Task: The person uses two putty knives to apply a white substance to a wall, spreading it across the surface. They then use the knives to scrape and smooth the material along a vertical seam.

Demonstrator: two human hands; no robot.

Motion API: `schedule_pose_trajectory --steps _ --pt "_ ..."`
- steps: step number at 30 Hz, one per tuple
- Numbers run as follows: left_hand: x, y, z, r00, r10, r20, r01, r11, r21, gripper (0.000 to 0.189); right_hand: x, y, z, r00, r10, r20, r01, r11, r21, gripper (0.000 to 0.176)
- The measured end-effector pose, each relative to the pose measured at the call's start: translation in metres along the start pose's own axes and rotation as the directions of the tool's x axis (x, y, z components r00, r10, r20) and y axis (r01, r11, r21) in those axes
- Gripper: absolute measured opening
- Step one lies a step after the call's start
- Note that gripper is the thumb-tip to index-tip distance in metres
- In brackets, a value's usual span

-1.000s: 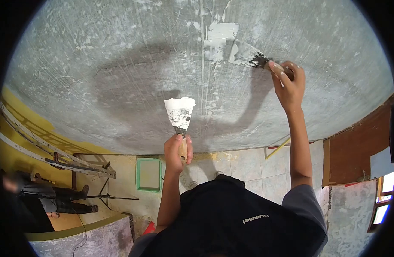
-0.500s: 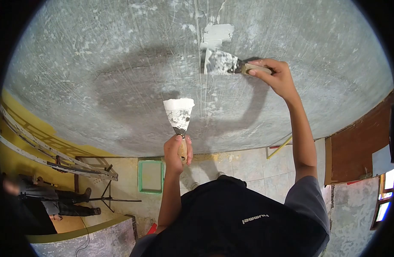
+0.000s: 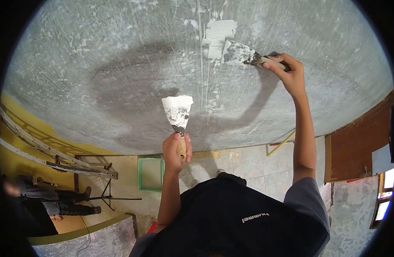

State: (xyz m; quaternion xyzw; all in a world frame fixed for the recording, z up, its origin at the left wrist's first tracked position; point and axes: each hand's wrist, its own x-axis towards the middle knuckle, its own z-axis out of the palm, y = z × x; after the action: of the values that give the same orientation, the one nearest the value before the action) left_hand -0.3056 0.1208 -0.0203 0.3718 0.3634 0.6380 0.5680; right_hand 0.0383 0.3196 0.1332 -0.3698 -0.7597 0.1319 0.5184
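My right hand [image 3: 288, 73] is closed on the handle of a putty knife [image 3: 239, 53], whose smeared blade lies against the grey wall [image 3: 132, 38]. Just left of that blade, white filler [image 3: 218, 32] covers part of a vertical line on the wall. Lower down, my left hand [image 3: 176, 150] grips the wooden handle of a second putty knife [image 3: 178, 116], held upright with its blade up. A thick band of white filler coats the tip of this blade, and dark patches show below it. The left blade appears apart from the wall, above its base.
A green-rimmed tray [image 3: 140, 175] sits on the tiled floor [image 3: 252, 171]. At left are a ladder [image 3: 55, 162], a black tripod stand [image 3: 107, 198] and a person [image 3: 60, 199] in dark clothes. A yellow pole [image 3: 282, 142] leans near the wall at right, by a brown panel [image 3: 355, 141].
The right putty knife has moved right across the wall and slightly up, and the white patch now extends lower. My left hand and its knife have shifted slightly left and up.
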Motion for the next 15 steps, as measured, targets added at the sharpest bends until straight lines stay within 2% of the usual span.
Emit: schedule_pose_trajectory --steps 3,8,10,11,15 --pt "-0.001 0.002 -0.001 1.0 -0.003 -0.003 0.003 1.0 0.024 0.042 -0.005 0.022 -0.011 1.0 -0.011 -0.004 0.011 0.997 0.071 0.027" --pt "0.002 0.003 -0.001 1.0 0.0 -0.004 0.0 0.999 0.038 0.042 -0.003 -0.003 0.013 0.998 -0.057 0.022 0.055 0.995 0.083 0.028" --pt "0.004 0.003 0.003 1.0 -0.009 -0.014 0.01 0.999 0.036 0.042 0.005 -0.007 0.026 0.998 -0.045 0.034 0.047 0.997 -0.058 0.031" --pt "0.004 0.002 0.003 1.0 -0.015 -0.01 0.015 0.999 0.039 0.042 0.009 -0.008 0.03 0.999 -0.05 0.0 0.05 0.999 0.003 0.032" --pt "0.005 0.0 0.0 1.0 -0.016 0.002 0.016 1.0 0.026 0.042 0.002 -0.004 0.018 0.999 0.045 -0.026 -0.046 0.997 -0.053 0.031"
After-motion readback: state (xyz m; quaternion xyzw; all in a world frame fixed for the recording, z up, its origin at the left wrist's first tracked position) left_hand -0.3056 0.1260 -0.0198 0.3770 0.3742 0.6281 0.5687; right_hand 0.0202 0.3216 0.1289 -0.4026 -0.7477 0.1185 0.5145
